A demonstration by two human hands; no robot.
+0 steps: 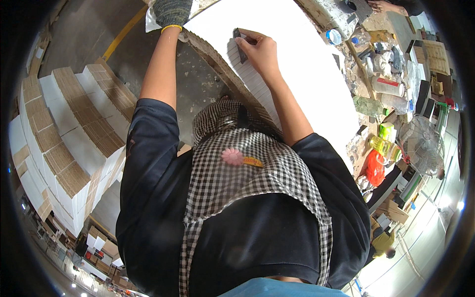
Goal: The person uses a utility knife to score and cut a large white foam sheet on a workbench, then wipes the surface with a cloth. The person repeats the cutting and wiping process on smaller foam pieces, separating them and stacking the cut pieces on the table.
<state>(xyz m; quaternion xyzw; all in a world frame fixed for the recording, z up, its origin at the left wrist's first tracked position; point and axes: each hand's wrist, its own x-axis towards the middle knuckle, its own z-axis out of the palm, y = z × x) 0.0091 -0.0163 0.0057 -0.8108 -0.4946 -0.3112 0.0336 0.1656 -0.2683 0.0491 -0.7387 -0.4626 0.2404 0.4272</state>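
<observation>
My right hand [261,51] is bare and closed around a flat black bar-shaped tool [240,45]. The tool rests upon a broad stack of white sheets [307,79], near the edge facing me, where a layered brown side shows. My left hand [170,11] wears a dark grey knit glove with a yellow cuff. It is at the upper left, by the stack's corner, next to a white piece [152,21]. The top picture edge cuts off part of this hand, and its fingers cannot be made out clearly.
Tall piles of white and brown cardboard [74,133] stand on the floor at left. A cluttered bench at right carries bottles [368,105], a white tub [388,86], an orange-red bag [375,168] and a fan [422,143]. Another person's hand [386,6] appears at top right.
</observation>
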